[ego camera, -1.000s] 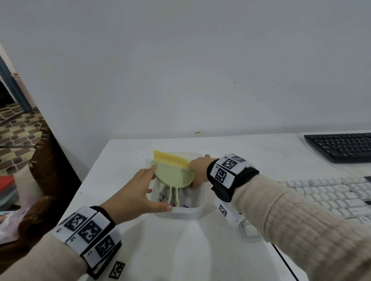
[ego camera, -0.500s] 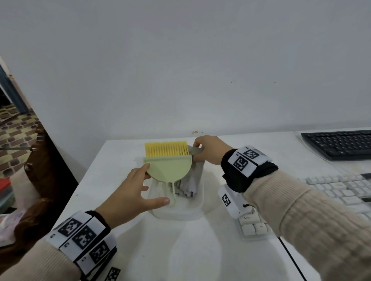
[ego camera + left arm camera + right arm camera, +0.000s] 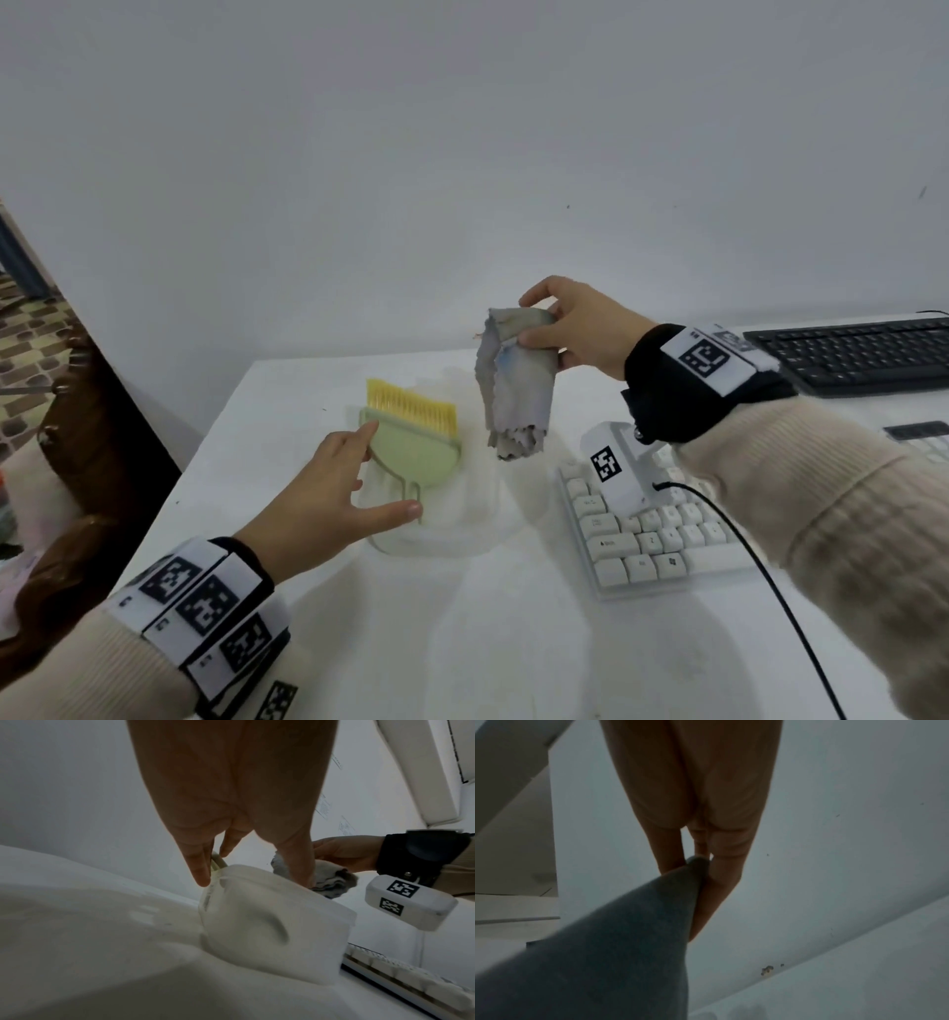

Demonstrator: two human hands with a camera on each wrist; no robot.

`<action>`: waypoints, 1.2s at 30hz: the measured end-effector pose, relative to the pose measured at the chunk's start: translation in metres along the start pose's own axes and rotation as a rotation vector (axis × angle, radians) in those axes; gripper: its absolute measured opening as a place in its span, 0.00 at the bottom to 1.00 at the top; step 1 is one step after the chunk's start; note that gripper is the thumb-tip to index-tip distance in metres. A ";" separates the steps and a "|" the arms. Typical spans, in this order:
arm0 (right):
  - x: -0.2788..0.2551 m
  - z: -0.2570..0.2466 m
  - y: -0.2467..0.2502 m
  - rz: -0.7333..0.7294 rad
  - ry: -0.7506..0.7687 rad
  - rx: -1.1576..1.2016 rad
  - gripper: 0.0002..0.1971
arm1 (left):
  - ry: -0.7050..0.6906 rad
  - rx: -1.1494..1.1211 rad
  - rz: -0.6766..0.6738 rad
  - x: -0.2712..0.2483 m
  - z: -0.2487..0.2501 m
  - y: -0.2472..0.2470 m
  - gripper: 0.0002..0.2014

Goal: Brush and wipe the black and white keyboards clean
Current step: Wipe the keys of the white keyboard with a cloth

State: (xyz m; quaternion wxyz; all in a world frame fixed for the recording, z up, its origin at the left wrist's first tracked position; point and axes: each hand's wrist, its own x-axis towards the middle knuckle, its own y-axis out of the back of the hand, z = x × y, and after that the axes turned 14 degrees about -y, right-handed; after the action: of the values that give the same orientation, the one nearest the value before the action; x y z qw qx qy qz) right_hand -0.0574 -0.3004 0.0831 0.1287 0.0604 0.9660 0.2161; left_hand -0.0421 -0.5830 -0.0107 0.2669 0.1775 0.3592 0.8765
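Observation:
My right hand point(image 3: 529, 319) pinches a crumpled grey cloth point(image 3: 518, 390) by its top edge, and the cloth hangs in the air above the white container point(image 3: 436, 534). In the right wrist view, thumb and fingers of this hand point(image 3: 698, 862) squeeze the cloth point(image 3: 628, 943). A green brush point(image 3: 411, 447) with yellow bristles stands in the container. My left hand point(image 3: 391, 468) has straight fingers touching the brush's left edge, its thumb lying across the container's front. The white keyboard point(image 3: 657, 529) lies right of the container. The black keyboard point(image 3: 862, 354) sits at the far right.
A dark wooden chair point(image 3: 87, 462) stands past the table's left edge point(image 3: 205, 462). The white wrist-camera box point(image 3: 616, 462) and its black cable point(image 3: 744, 555) hang over the white keyboard. A plain wall rises right behind the table.
My right hand has pulled the grey cloth out from behind the brush and raised it above the container. The left hand has stayed at the brush and container.

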 end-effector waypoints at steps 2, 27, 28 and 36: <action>-0.008 0.003 0.011 -0.015 -0.012 -0.020 0.18 | 0.005 0.035 -0.017 -0.001 0.002 0.000 0.70; -0.052 0.118 0.052 0.024 -0.108 -1.041 0.27 | -0.150 0.172 -0.103 0.033 0.127 -0.108 0.49; -0.055 0.118 0.049 0.026 -0.105 -1.060 0.29 | -0.130 0.163 -0.135 0.035 0.129 -0.113 0.55; -0.054 0.137 0.045 0.104 0.056 -1.148 0.18 | 0.031 0.183 -0.318 0.043 0.137 -0.138 0.77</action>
State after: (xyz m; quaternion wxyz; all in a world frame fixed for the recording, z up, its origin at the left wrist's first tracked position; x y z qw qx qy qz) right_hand 0.0347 -0.2145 -0.0054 0.1046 0.0226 0.6925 0.7134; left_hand 0.0394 -0.4012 -0.0126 0.3794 0.1286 0.4650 0.7895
